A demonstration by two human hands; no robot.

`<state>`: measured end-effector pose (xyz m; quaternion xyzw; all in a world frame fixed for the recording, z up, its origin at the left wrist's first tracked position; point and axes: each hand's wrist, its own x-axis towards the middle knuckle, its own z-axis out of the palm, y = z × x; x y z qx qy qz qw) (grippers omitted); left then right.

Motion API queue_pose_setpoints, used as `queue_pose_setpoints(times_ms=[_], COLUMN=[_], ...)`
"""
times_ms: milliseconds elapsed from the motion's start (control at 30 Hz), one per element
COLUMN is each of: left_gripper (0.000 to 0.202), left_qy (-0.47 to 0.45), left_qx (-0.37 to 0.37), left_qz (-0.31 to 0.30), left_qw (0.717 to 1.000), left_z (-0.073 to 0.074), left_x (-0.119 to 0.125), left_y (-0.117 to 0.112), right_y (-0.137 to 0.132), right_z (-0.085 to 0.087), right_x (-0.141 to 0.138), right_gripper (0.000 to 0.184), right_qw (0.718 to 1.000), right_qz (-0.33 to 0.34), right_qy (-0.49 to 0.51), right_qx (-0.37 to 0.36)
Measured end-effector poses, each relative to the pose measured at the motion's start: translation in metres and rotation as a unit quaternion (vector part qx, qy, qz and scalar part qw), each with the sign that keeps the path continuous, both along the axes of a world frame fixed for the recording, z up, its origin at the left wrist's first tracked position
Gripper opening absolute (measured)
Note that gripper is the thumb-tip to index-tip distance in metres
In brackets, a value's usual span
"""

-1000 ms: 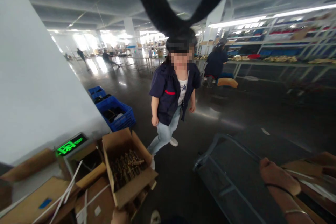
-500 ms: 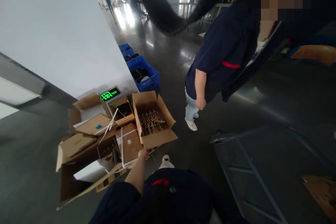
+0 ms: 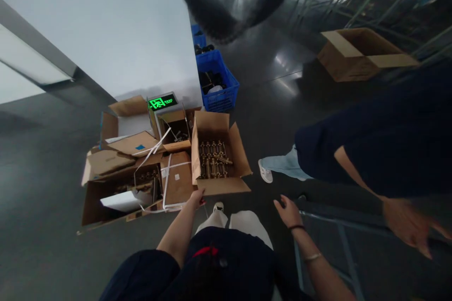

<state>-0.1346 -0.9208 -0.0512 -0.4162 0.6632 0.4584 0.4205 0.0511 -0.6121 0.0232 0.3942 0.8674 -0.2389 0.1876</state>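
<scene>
My left hand is closed beside the near left corner of an open cardboard box. A small reddish bit shows at its fingers, too small to name. Rows of brass-coloured metal fittings lie inside that box. My right hand is held out over the floor, to the right of my legs, fingers apart and nothing in it. It wears a dark band and a light bracelet at the wrist. A strapped, closed carton stands just left of the open box.
More opened cartons crowd the left, by a lit green exit sign on the white wall. Blue crates stand behind. At right are a co-worker's hand, a metal frame cart and another cardboard box.
My view has swung right and down. My right hand has come into sight. The co-worker now appears nearer, at the right edge, with a hand lowered. My left hand stays by the box corner.
</scene>
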Motion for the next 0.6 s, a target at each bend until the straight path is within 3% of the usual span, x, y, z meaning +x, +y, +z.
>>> queue_pose_setpoints(times_ms=[167,300,433,600], left_gripper=[0.03,0.029,0.024,0.027], left_qy=[-0.019,-0.01,-0.002,-0.012], left_qx=[-0.037,-0.073,-0.107,-0.124], left_qz=[0.001,0.029,0.085,0.138], left_qw=[0.999,0.997,0.991,0.983], left_z=[0.008,0.016,0.019,0.019], left_x=[0.01,0.013,0.011,0.026], left_y=[-0.004,-0.001,0.012,0.023], right_y=[0.0,-0.005,-0.007,0.014], right_z=[-0.055,-0.084,-0.091,-0.075], right_x=[-0.119,-0.163,-0.177,-0.194], right_gripper=[0.064,0.059,0.045,0.036], right_qw=[0.993,0.972,0.947,0.926], right_qz=[0.069,0.136,0.192,0.286], right_qy=[-0.066,-0.134,-0.205,-0.212], right_qx=[-0.069,-0.14,-0.153,-0.128])
